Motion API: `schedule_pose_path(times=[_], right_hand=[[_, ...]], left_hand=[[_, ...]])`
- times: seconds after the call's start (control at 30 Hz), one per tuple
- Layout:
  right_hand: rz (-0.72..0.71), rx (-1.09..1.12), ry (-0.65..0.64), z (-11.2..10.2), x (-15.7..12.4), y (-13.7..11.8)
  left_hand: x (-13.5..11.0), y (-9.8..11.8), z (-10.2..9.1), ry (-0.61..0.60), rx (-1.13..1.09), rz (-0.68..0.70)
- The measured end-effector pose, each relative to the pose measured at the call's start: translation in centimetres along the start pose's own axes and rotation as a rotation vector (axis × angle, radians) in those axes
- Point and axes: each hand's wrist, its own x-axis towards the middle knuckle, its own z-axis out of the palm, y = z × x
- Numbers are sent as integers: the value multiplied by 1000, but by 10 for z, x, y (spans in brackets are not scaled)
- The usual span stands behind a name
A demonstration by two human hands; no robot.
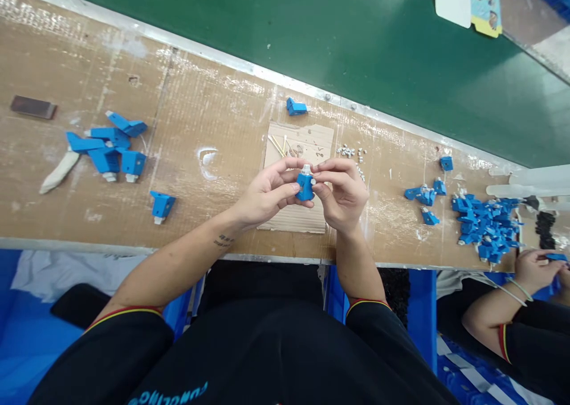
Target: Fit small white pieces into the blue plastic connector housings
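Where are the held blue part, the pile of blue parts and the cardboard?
blue part (305, 188): head view, its body.
pile of blue parts (487, 227): head view, its middle.
cardboard (318, 133): head view, bare top.

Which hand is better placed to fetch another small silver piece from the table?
Likely right: the right hand lies nearer the small silver pieces, while the left hand grips the blue plastic part.

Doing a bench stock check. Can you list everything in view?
held blue part: one, blue with white tip, between both hands
cardboard: one, brown, bench centre
sticks: a few, pale, on the cardboard
loose blue parts: about six, blue, bench left
blue pile: many, blue, bench right
small metal pieces: several, silvery, right of cardboard
belt: one, green, beyond bench
co-worker's hand: one, far right edge
left hand, right hand: two, bare, gripping the held blue part
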Motion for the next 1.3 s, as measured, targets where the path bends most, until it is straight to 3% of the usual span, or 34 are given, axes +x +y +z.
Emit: schedule_pose_path(times=[0.67, 1.13, 1.3], right_hand=[[-75, -52, 4, 0, 3, 0], [-100, -83, -18, -7, 5, -4], [-173, -203, 13, -7, 4, -8]], left_hand=[[1, 2, 0, 24, 25, -16], [-4, 3, -1, -3, 354, 235], [-7, 4, 2, 9, 412, 295]])
